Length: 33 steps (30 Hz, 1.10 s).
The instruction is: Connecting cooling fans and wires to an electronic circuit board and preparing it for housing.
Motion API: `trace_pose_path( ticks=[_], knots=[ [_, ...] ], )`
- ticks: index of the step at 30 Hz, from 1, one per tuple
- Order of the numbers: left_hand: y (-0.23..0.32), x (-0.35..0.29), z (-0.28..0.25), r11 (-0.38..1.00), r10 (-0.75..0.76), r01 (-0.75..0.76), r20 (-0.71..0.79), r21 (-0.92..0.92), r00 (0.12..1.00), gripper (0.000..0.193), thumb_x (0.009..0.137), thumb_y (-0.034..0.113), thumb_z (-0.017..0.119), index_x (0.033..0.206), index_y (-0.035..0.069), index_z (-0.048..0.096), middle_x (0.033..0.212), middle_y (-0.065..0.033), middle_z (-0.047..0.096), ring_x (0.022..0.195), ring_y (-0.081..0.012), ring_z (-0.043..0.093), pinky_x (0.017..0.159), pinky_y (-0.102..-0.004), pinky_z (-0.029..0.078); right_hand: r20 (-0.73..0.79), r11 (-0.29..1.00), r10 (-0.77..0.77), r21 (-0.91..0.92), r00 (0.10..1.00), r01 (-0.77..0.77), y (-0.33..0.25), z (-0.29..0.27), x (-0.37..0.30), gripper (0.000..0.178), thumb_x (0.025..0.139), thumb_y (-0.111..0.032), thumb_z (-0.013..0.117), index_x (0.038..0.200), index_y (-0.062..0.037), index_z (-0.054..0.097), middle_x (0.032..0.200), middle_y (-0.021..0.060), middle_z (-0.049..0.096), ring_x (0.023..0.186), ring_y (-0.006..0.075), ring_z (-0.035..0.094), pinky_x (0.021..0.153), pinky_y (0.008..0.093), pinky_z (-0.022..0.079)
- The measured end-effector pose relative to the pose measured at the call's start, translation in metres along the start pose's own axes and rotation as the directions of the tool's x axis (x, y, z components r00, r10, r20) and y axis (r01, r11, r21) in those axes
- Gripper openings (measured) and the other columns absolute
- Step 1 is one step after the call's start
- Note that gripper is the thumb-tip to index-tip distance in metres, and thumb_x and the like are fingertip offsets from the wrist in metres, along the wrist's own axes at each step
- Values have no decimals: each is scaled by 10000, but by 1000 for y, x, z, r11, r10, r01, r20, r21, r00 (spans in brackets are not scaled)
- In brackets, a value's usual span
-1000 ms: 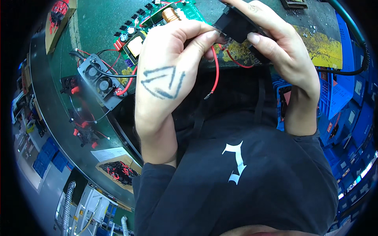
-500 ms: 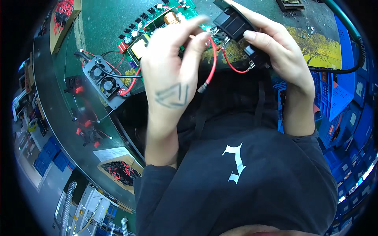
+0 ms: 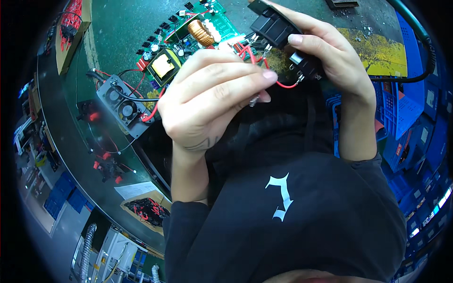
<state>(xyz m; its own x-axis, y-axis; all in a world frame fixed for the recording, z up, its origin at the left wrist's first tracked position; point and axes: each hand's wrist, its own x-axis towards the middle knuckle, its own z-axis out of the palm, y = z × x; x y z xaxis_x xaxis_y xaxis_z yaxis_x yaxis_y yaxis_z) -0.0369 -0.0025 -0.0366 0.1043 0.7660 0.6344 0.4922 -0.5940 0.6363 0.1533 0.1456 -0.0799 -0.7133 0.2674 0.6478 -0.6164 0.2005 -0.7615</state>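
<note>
My right hand [image 3: 332, 56] grips a black plastic socket panel [image 3: 271, 29], thumb on its near face, and holds it tilted above the bench's front edge. Metal tabs stick out of the panel's back, and a short red jumper wire [image 3: 286, 87] loops between two of them. Closed in a pinch, my left hand [image 3: 217, 92] holds a red wire [image 3: 253, 55] just left of the panel. That wire's bare metal terminal [image 3: 254, 101] pokes out below my fingers. Behind my left hand lies a green circuit board [image 3: 230, 21] with a copper coil [image 3: 201, 34] and a yellow-wrapped transformer [image 3: 163, 64].
A grey metal plate with two fans [image 3: 126, 110] lies left of the board, wired to it. Small black and red parts [image 3: 109, 167] lie further left. Cardboard boxes of wires [image 3: 146, 210] sit on the bench. Blue crates [image 3: 406, 118] stand at right; a thick black cable [image 3: 401, 80] runs there.
My left hand has turned over and dropped slightly nearer to me, now pinching the red wire near its loose end, which hung free before. The right hand and panel have barely shifted.
</note>
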Motion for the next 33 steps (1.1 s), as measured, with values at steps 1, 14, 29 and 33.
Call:
trace_pose_path(
  ticks=[1,14,29,33],
  knots=[
    [-3,-1,-2,1000,-3,3,-2,-1,1000,344,640,17,813,982,-15,780,912,-112,775,858,-251,692,731,-312,511,1,1000,4,2,1000,-4,-13,8,7,621,976,-127,549,1572,-35,405,1081,-7,668,715,37,440,627,200,376],
    [10,-8,23,954,-54,74,-76,290,996,310,635,64,848,942,56,805,826,-35,674,781,-206,590,687,-319,458,-347,540,824,242,448,-806,-66,30,33,606,976,-112,540,1552,24,410,1413,122,595,1191,145,551,1044,264,418],
    [13,-7,29,953,-41,58,-63,298,997,293,613,97,837,896,86,763,952,-57,669,820,-228,556,662,-327,455,-440,420,854,273,275,-866,-76,42,66,593,983,-73,508,1550,56,388,1427,134,582,1257,149,535,1085,274,403],
    [16,0,26,912,-65,102,-105,397,992,222,672,150,869,889,141,823,1006,-6,657,805,-170,500,645,-266,405,-462,625,756,297,464,-722,-69,33,24,584,989,-64,500,1550,54,387,1398,119,601,1221,136,556,1058,262,425]
  ],
)
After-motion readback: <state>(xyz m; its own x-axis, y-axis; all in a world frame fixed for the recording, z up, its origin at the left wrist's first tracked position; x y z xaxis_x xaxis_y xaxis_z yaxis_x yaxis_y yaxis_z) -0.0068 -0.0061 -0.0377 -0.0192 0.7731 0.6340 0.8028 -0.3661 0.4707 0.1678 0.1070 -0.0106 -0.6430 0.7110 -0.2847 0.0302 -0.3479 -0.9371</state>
